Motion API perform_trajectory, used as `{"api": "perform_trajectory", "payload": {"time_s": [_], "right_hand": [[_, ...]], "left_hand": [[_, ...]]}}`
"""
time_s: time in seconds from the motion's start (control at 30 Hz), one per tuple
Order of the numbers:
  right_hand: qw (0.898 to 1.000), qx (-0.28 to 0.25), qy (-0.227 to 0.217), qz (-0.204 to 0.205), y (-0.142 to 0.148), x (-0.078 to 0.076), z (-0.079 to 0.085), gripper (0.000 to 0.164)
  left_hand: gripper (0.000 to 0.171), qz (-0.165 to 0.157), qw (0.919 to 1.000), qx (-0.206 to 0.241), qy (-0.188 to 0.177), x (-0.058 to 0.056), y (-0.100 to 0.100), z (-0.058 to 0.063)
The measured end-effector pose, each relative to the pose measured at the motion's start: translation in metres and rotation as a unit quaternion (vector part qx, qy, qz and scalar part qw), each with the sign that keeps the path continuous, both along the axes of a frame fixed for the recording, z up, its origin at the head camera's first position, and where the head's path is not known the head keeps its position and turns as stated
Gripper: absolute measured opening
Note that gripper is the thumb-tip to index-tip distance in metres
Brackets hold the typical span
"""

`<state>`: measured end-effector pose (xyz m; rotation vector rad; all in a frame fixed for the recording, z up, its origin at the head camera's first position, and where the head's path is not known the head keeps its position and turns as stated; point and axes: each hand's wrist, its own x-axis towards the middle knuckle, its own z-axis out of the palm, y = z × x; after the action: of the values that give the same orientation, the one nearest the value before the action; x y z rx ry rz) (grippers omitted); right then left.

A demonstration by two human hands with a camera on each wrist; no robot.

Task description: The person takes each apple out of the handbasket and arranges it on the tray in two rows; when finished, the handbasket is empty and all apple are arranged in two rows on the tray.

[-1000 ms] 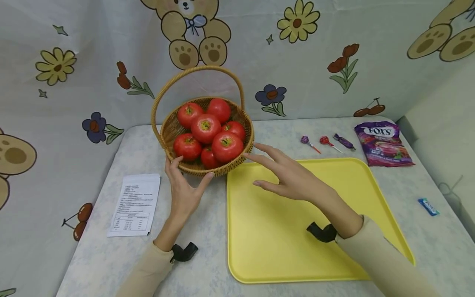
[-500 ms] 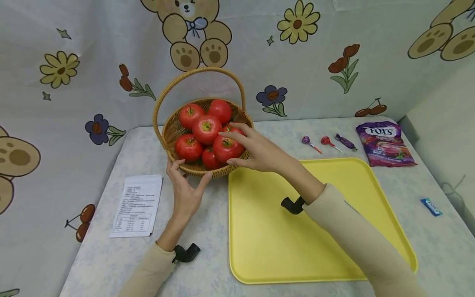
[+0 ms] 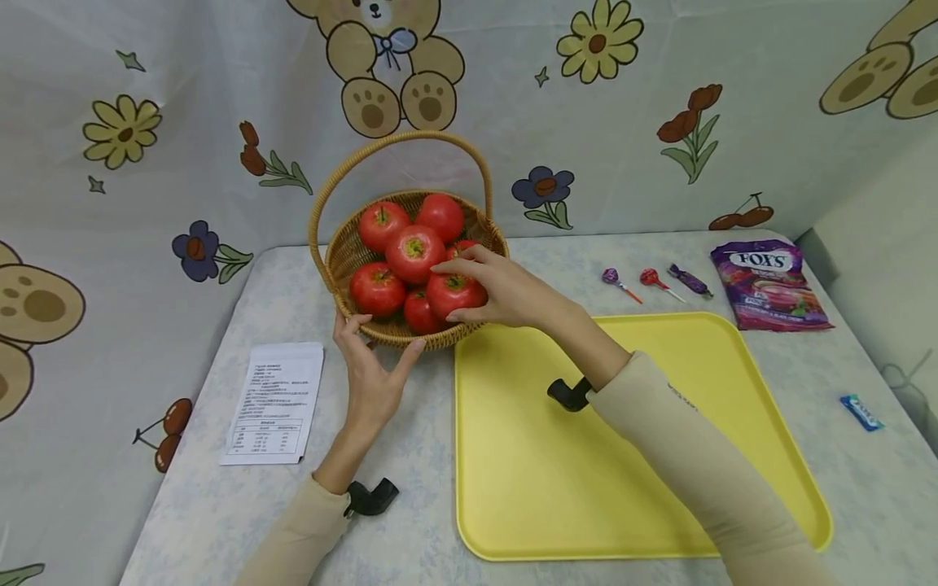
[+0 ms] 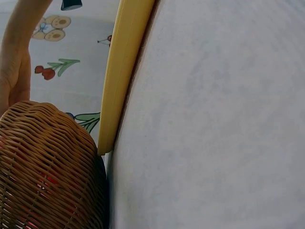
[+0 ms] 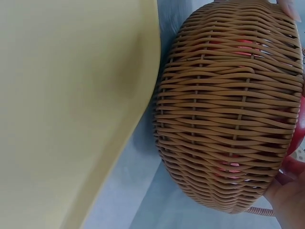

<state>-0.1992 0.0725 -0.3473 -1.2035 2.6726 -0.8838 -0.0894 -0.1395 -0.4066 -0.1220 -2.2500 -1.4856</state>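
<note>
A round wicker basket (image 3: pixel 346 262) with a tall arched handle stands at the back of the table, holding several red tomatoes (image 3: pixel 415 254). My left hand (image 3: pixel 372 382) holds its front left rim, fingers over the edge and thumb at the front. At the basket's right side, my right hand (image 3: pixel 513 293) grips the front right tomato (image 3: pixel 449 293), thumb below and fingers above; that tomato still lies among the others. The right wrist view shows the basket's woven wall (image 5: pixel 228 105) close up, with the right hand (image 5: pixel 290 198) at its rim.
A yellow tray (image 3: pixel 637 551) lies right of the basket. Two lollipops (image 3: pixel 650 277), a purple wrapped candy (image 3: pixel 689 281) and a FOX'S candy bag (image 3: pixel 769 289) are behind it. A small blue packet (image 3: pixel 861 413) lies far right, a white printed pouch (image 3: pixel 273 403) left.
My right hand has moved left from beside the basket's rim, over the tray, onto the front right tomato and now grips it. The left hand stays on the basket rim.
</note>
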Motion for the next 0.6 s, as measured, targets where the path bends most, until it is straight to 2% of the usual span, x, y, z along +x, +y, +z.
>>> {"api": "perform_trajectory", "payload": {"time_s": [0.3, 0.6], "right_hand": [[1.000, -0.024, 0.011, 0.003, -0.0005, -0.0016, -0.0037, 0.055], [0.998, -0.050, 0.027, 0.003, -0.0008, -0.0012, -0.0089, 0.054]], "left_hand": [[0.065, -0.003, 0.9998, -0.003, 0.017, 0.0002, 0.0002, 0.0020], [0.064, -0.008, 0.9998, 0.018, 0.005, 0.0007, 0.0003, 0.0003]]}}
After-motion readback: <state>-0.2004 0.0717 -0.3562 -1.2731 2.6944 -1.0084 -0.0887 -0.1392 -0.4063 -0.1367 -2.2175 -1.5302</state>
